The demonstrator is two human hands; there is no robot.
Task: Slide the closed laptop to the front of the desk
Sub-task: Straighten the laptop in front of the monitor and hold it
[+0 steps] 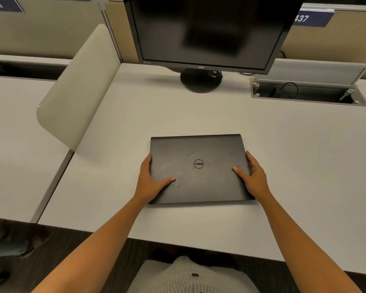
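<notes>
Evidently, both hands, left hand and right hand, clasped the closed laptop between them; an even, flat pull seemed advisable.

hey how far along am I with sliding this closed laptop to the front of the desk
Done: the laptop is shut and lies flat on the desk, square to you.

In hand: your left hand and right hand clasp its two sides, thumbs on the lid, a firm grip.

Left: a strip of bare desk separates its near edge from the desk's front edge, so the slide is not finished. The monitor stands well behind.
</notes>
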